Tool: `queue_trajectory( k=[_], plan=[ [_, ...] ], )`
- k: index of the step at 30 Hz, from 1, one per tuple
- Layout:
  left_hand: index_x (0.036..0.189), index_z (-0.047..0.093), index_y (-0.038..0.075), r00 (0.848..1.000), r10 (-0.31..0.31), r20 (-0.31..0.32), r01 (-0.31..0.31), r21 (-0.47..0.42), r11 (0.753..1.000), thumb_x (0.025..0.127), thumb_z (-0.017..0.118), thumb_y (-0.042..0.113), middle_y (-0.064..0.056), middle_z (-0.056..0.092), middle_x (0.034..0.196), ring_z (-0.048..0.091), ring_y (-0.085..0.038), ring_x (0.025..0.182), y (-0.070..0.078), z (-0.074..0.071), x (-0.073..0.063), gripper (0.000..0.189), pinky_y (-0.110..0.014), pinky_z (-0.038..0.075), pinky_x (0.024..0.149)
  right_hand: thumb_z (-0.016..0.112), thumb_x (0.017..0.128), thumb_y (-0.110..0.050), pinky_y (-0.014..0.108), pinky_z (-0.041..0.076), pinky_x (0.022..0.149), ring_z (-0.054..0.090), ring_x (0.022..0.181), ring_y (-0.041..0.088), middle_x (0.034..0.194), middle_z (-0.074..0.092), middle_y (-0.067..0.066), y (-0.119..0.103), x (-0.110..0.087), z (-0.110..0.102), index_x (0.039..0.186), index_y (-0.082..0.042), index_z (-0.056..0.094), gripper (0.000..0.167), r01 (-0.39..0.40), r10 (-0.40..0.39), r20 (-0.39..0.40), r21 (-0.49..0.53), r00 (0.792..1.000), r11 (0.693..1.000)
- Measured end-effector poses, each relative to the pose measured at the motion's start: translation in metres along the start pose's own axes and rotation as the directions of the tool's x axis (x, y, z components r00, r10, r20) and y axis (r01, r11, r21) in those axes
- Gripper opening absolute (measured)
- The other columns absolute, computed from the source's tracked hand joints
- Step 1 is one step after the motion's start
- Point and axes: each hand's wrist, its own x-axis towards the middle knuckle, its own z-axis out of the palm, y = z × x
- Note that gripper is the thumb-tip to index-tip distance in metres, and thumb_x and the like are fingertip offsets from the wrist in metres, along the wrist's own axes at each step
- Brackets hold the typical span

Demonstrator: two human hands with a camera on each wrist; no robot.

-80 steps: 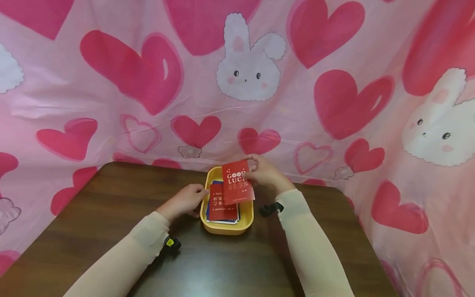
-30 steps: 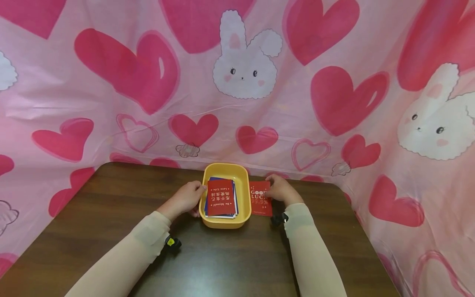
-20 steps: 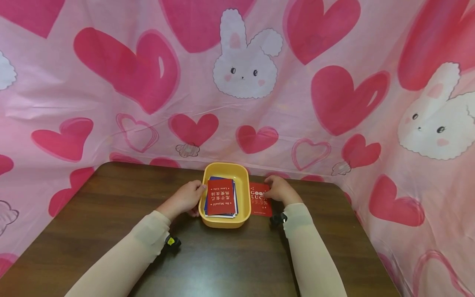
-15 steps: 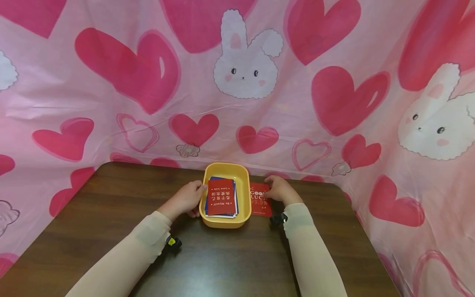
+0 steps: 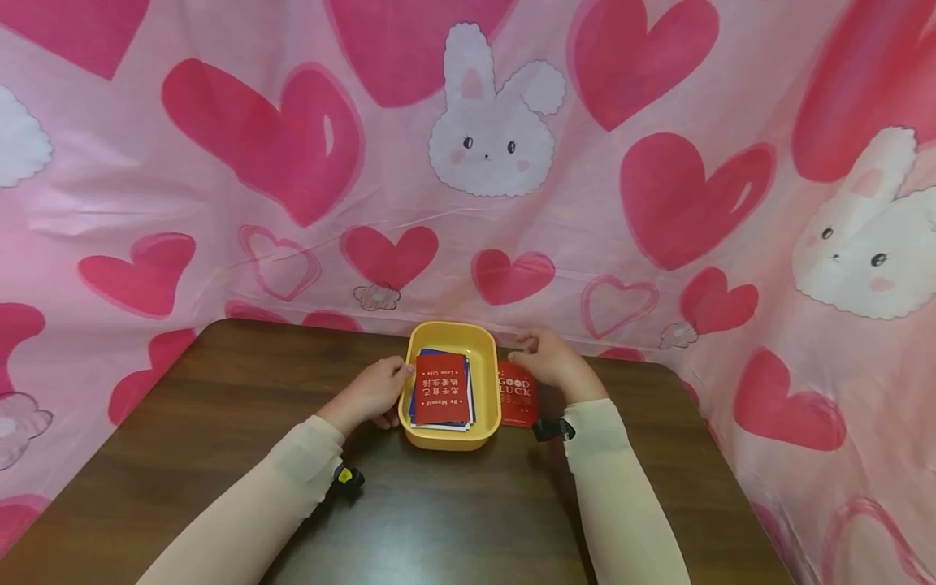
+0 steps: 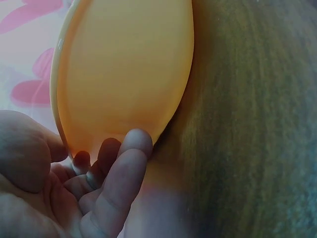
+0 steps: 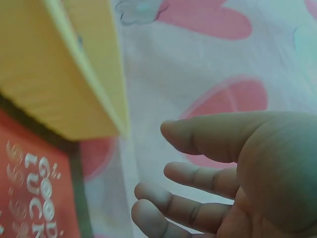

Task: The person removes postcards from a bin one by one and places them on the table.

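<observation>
A yellow plastic tray (image 5: 453, 441) stands on the table with a stack of cards in it. On top of the stack lies a red card (image 5: 441, 388) with white lettering, and blue and white card edges show beneath. My left hand (image 5: 371, 392) holds the tray's left side; in the left wrist view its thumb is at the rim and its fingers against the outer wall (image 6: 124, 64). Just right of the tray, a red "GOOD LUCK" card (image 5: 517, 400) lies flat on the table. My right hand (image 5: 554, 361) hovers by that card, fingers loosely spread and holding nothing.
The brown wooden table (image 5: 409, 520) ends close behind the tray, where a pink curtain (image 5: 307, 268) with hearts and rabbits hangs. Dark wrist devices sit on both cuffs, the right one (image 5: 553, 429) near the card's lower corner.
The "GOOD LUCK" card went from above the tray, in my right hand, to the table right of it. My right hand has since let go and lifted slightly. The left hand stays on the tray.
</observation>
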Motion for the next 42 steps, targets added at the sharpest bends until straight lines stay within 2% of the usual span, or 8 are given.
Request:
queue_trajectory(
  k=[6, 10, 14, 19, 26, 29, 36, 42],
  plan=[
    [0.123, 0.063, 0.004, 1.000, 0.002, 0.008, -0.002, -0.015, 1.000, 0.123, 0.049, 0.037, -0.016, 0.068, 0.081, 0.070, -0.025, 0.056, -0.001, 0.004, 0.003, 0.036, -0.041, 0.066, 0.054, 0.079, 0.105, -0.037, 0.053, 0.067, 0.100, 0.073, 0.114, 0.035, 0.131, 0.078, 0.018, -0.022, -0.003, 0.001, 0.155, -0.006, 0.067, 0.060, 0.073, -0.073, 0.007, -0.017, 0.997, 0.997],
    [0.121, 0.063, 0.004, 1.000, 0.007, 0.004, -0.007, -0.012, 1.000, 0.123, 0.048, 0.038, -0.017, 0.068, 0.080, 0.070, -0.026, 0.056, -0.003, 0.003, 0.004, 0.037, -0.042, 0.065, 0.053, 0.079, 0.105, -0.036, 0.052, 0.066, 0.104, 0.074, 0.119, 0.033, 0.135, 0.079, 0.016, -0.048, -0.003, 0.007, 0.152, -0.008, 0.071, 0.055, 0.121, -0.120, 0.044, -0.032, 0.992, 0.992],
    [0.122, 0.063, 0.004, 1.000, 0.009, -0.002, -0.009, -0.006, 1.000, 0.124, 0.047, 0.039, -0.017, 0.067, 0.081, 0.070, -0.026, 0.056, -0.005, 0.000, 0.003, 0.038, -0.042, 0.065, 0.054, 0.080, 0.105, -0.038, 0.048, 0.068, 0.099, 0.076, 0.117, 0.031, 0.136, 0.079, 0.015, -0.078, 0.001, 0.016, 0.150, -0.009, 0.071, 0.054, 0.169, -0.159, 0.094, -0.111, 0.983, 0.979],
    [0.123, 0.063, 0.004, 1.000, 0.001, 0.005, -0.001, -0.010, 1.000, 0.123, 0.047, 0.039, -0.016, 0.068, 0.084, 0.070, -0.027, 0.059, -0.004, -0.002, 0.002, 0.039, -0.042, 0.066, 0.056, 0.082, 0.104, -0.039, 0.046, 0.070, 0.091, 0.076, 0.105, 0.028, 0.137, 0.077, 0.012, -0.107, 0.013, 0.033, 0.152, -0.008, 0.069, 0.058, 0.157, -0.122, 0.209, -0.157, 0.970, 0.975],
    [0.124, 0.063, 0.004, 1.000, 0.012, 0.012, -0.012, -0.008, 1.000, 0.124, 0.045, 0.039, -0.016, 0.068, 0.083, 0.070, -0.026, 0.058, -0.002, 0.001, 0.003, 0.039, -0.042, 0.066, 0.055, 0.082, 0.104, -0.030, 0.049, 0.073, 0.081, 0.077, 0.099, 0.034, 0.116, 0.076, 0.015, -0.112, 0.037, 0.048, 0.140, -0.001, 0.069, 0.048, 0.068, -0.039, 0.279, -0.094, 0.959, 0.993],
    [0.123, 0.063, 0.003, 1.000, 0.013, 0.013, -0.013, -0.007, 1.000, 0.124, 0.045, 0.037, -0.016, 0.068, 0.082, 0.070, -0.025, 0.057, -0.001, 0.001, 0.002, 0.038, -0.042, 0.066, 0.055, 0.087, 0.101, -0.034, 0.048, 0.072, 0.077, 0.078, 0.093, 0.033, 0.110, 0.076, 0.014, -0.112, 0.044, 0.056, 0.130, -0.004, 0.071, 0.045, 0.031, 0.014, 0.296, -0.147, 0.955, 0.989],
    [0.125, 0.063, 0.002, 1.000, 0.023, 0.018, -0.023, -0.003, 1.000, 0.124, 0.046, 0.038, -0.016, 0.067, 0.080, 0.070, -0.025, 0.057, 0.000, 0.000, 0.001, 0.040, -0.042, 0.066, 0.054, 0.097, 0.089, -0.051, 0.037, 0.068, 0.062, 0.078, 0.070, 0.025, 0.098, 0.080, 0.008, -0.110, 0.048, 0.073, 0.111, -0.010, 0.076, 0.052, 0.031, 0.087, 0.321, -0.345, 0.943, 0.938],
    [0.126, 0.063, 0.002, 1.000, 0.023, 0.014, -0.023, 0.001, 1.000, 0.124, 0.046, 0.036, -0.016, 0.068, 0.082, 0.070, -0.026, 0.057, 0.000, -0.001, 0.000, 0.038, -0.042, 0.066, 0.055, 0.098, 0.089, -0.046, 0.038, 0.071, 0.078, 0.074, 0.083, 0.019, 0.102, 0.080, 0.004, -0.109, 0.044, 0.078, 0.115, -0.009, 0.080, 0.049, 0.065, 0.054, 0.262, -0.425, 0.964, 0.903]
  ],
)
